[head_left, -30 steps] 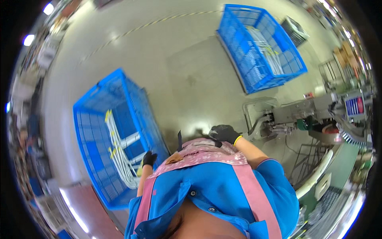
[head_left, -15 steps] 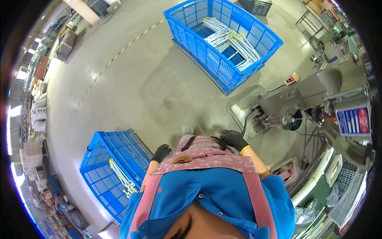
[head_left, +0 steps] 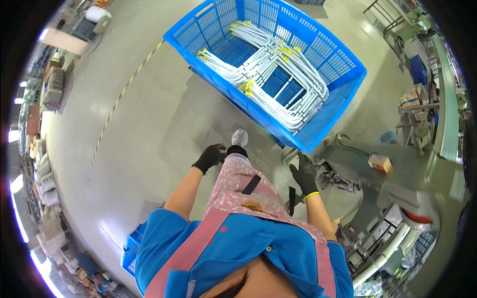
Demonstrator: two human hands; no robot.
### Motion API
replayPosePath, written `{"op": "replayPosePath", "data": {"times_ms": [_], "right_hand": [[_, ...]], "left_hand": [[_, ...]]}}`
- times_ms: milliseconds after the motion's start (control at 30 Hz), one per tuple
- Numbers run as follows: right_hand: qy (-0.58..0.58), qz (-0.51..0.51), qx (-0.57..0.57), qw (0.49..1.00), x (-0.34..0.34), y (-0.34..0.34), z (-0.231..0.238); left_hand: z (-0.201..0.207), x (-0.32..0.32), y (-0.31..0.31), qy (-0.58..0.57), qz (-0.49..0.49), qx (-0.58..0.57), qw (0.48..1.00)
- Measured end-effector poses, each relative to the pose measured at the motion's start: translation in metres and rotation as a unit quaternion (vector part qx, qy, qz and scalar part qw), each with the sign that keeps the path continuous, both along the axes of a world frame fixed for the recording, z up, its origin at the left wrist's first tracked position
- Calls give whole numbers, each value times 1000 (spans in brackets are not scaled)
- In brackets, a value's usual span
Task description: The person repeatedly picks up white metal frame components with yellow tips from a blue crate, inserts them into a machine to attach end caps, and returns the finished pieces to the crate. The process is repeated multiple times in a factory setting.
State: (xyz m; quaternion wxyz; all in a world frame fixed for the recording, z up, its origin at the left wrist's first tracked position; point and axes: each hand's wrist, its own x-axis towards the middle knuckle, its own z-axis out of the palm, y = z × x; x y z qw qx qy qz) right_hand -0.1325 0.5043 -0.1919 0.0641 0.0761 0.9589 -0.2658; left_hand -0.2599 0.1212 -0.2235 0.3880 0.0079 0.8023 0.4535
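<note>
My left hand [head_left: 210,158], in a black glove, hangs beside the pink apron [head_left: 238,179] with fingers loosely bent and nothing visible in it. On the other side, my right hand [head_left: 305,175], gloved in black with a yellow cuff edge, has its thumb and fingers apart. It is nearest to the front corner of a large blue plastic crate [head_left: 278,130]; contact cannot be made out. Inside the crate lie many bent white tubes [head_left: 258,60] with yellow ends, stacked in overlapping bundles. One shoe [head_left: 239,137] in a clear cover shows on the floor below the crate.
A second blue crate [head_left: 130,251] is partly hidden behind my left arm. To the right stand machine parts [head_left: 343,180], a small cardboard-coloured box [head_left: 380,163] and a long green-topped bench [head_left: 445,99]. A yellow-black line [head_left: 117,102] runs along the floor at left.
The large crate with the tubes now looks nearer and bigger, while the second crate has slipped back to the lower left. Both my hands have moved up and out from the apron.
</note>
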Motion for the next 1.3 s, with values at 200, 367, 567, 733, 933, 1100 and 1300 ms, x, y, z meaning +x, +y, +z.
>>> {"op": "replayPosePath", "data": {"times_ms": [200,367,567,733,933,1100,1300], "right_hand": [[-123,-25,95,988,-128,-32,-71],[-70,-96,48,992,-153,-38,-86],[-114,-83,46,989,-161,-34,-71],[-208,-88,5,974,-171,-33,-65],[-230,-78,-5,970,-163,-30,-63],[-189,-100,26,977,-160,-36,-68],[-184,-104,36,977,-157,-38,-73]], "left_hand": [[-23,-241,100,238,-163,-2,957],[-133,-387,155,258,-79,-69,960],[-268,-440,159,312,-80,-262,910],[-351,-467,157,334,-94,-225,910],[-356,-499,156,252,-164,-249,921],[-254,-512,165,273,-194,-219,917],[-45,-519,130,101,-77,30,991]]}}
